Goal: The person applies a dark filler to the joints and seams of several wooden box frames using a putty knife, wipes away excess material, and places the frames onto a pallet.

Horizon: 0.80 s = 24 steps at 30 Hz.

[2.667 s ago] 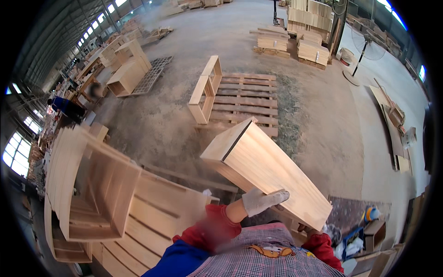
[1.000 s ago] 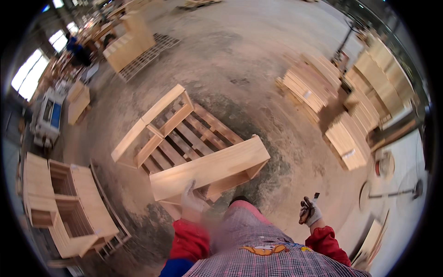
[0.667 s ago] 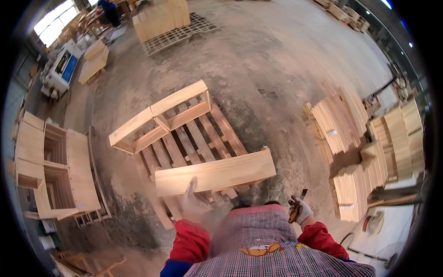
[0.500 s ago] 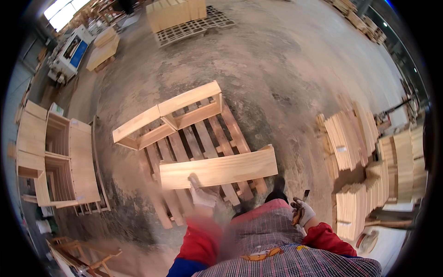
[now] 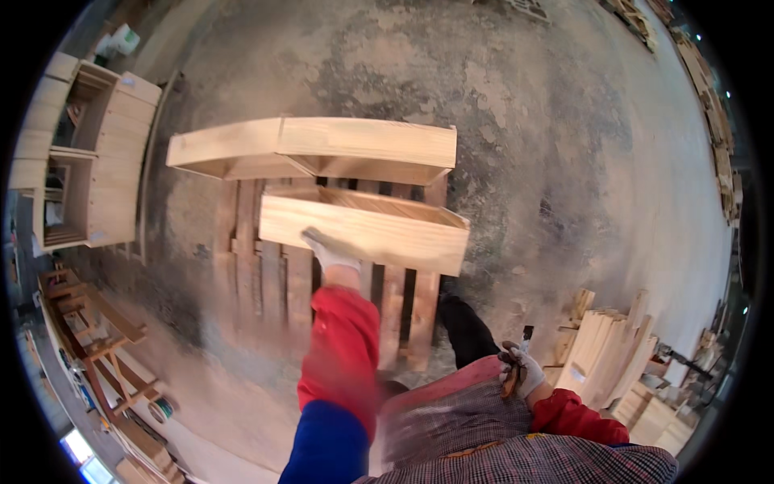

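Note:
A shallow pale wooden box frame [image 5: 363, 230] sits over the slats of a wooden pallet [image 5: 395, 306]. My left hand [image 5: 332, 252], in a white glove with grey fingertips, is at its near board, left of the middle. A digit lies on the outer face, and the other fingers seem hidden at the lower edge. Just beyond is a longer two-part wooden frame [image 5: 363, 145] with a divider, a narrow gap from the first. Close to my apron, my gloved right hand [image 5: 524, 373] is closed around a slim hand tool [image 5: 528, 335] with a dark end; its kind is unclear.
Stacked wooden cabinet frames [image 5: 113, 161] stand at the left. Wooden trestle-like frames [image 5: 105, 331] are at the lower left. Bundles of boards [image 5: 597, 355] lie to the right of my right hand. My dark-clad leg [image 5: 468, 331] is beside the pallet's near right corner.
My left arm has reached farther forward, and the box frame has moved closer to the longer frame, more nearly in line with it. My view has turned. The right hand keeps its tool.

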Each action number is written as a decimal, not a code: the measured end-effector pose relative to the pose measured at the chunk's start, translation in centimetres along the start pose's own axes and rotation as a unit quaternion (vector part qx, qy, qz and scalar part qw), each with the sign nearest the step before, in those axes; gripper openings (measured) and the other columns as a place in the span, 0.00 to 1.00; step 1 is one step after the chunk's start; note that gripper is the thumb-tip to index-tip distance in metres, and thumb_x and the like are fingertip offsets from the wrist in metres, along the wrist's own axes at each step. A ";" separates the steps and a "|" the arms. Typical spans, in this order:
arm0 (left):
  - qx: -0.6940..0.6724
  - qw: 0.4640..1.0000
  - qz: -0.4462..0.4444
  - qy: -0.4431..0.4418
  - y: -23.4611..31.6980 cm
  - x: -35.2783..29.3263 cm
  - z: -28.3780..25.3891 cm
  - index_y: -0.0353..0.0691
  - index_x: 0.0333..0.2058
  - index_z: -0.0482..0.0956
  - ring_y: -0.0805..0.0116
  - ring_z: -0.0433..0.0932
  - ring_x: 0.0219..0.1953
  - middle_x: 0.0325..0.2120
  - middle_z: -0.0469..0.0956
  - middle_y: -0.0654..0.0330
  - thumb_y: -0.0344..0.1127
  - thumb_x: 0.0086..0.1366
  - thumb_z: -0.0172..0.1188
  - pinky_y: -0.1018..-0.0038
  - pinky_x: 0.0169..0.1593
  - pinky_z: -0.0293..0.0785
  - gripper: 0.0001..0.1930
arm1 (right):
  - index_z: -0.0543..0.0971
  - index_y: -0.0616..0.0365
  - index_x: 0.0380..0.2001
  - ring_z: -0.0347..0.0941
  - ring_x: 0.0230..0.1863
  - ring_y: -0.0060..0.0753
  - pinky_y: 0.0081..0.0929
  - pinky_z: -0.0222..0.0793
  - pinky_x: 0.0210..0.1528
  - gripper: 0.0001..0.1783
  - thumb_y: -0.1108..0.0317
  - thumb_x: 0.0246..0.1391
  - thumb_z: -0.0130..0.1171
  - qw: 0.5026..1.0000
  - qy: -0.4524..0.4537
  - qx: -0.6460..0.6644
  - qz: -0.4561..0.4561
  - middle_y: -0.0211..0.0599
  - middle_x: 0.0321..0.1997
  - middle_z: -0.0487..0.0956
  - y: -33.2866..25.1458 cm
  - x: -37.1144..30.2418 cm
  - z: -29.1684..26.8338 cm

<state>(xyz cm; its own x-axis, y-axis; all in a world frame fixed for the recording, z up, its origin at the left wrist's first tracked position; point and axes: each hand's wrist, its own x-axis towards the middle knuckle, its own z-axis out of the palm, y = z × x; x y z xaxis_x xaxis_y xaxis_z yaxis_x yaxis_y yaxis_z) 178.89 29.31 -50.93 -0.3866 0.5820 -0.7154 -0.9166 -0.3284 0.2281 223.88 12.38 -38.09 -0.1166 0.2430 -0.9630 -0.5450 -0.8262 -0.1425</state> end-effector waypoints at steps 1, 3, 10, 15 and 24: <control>-0.162 0.981 -0.089 -0.051 -0.1 1.9 -2.5 0.55 0.70 0.52 0.54 0.46 0.71 0.71 0.49 0.63 0.74 0.63 0.36 0.53 0.72 0.40 0.43 | 0.71 0.51 0.55 0.74 0.27 0.32 0.35 0.75 0.27 0.17 0.62 0.63 0.53 1.000 0.007 -0.021 0.012 0.38 0.38 0.79 -1.9 -0.1 0.2; 0.119 0.991 0.038 0.057 -2.0 3.8 1.0 0.55 0.69 0.52 0.55 0.48 0.71 0.71 0.49 0.63 0.76 0.62 0.37 0.55 0.71 0.43 0.44 | 0.71 0.51 0.55 0.74 0.26 0.32 0.35 0.75 0.26 0.17 0.62 0.64 0.52 0.999 0.023 -0.036 0.027 0.38 0.38 0.79 -4.8 0.0 0.5; 0.109 0.987 0.060 0.102 -3.4 7.1 4.2 0.55 0.70 0.51 0.56 0.48 0.71 0.71 0.50 0.64 0.76 0.62 0.37 0.53 0.71 0.43 0.45 | 0.71 0.51 0.54 0.74 0.25 0.32 0.34 0.75 0.27 0.16 0.63 0.65 0.50 0.995 0.057 -0.044 0.069 0.39 0.38 0.79 -10.1 2.6 -0.8; 0.190 0.971 0.095 0.107 -4.1 8.1 5.0 0.53 0.69 0.51 0.57 0.48 0.71 0.70 0.50 0.63 0.74 0.64 0.32 0.52 0.71 0.43 0.43 | 0.71 0.51 0.55 0.74 0.26 0.31 0.33 0.75 0.27 0.16 0.63 0.65 0.50 0.995 0.057 -0.045 0.073 0.38 0.38 0.80 -11.5 3.5 0.4; 0.170 0.969 0.079 0.162 -3.1 10.3 4.4 0.54 0.69 0.55 0.60 0.50 0.71 0.70 0.53 0.64 0.75 0.62 0.39 0.56 0.71 0.45 0.43 | 0.70 0.51 0.56 0.73 0.27 0.31 0.33 0.75 0.29 0.17 0.63 0.65 0.50 0.992 0.069 -0.031 0.096 0.38 0.39 0.79 -12.0 3.9 1.3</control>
<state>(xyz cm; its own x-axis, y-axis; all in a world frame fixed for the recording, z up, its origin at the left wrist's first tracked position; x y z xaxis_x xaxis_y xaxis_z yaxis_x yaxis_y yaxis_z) 177.27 39.56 -56.09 -0.5233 0.2627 -0.8106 -0.8503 -0.0985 0.5170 228.90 23.84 -39.83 -0.0963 0.0090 -0.9953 -0.4706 -0.8816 0.0375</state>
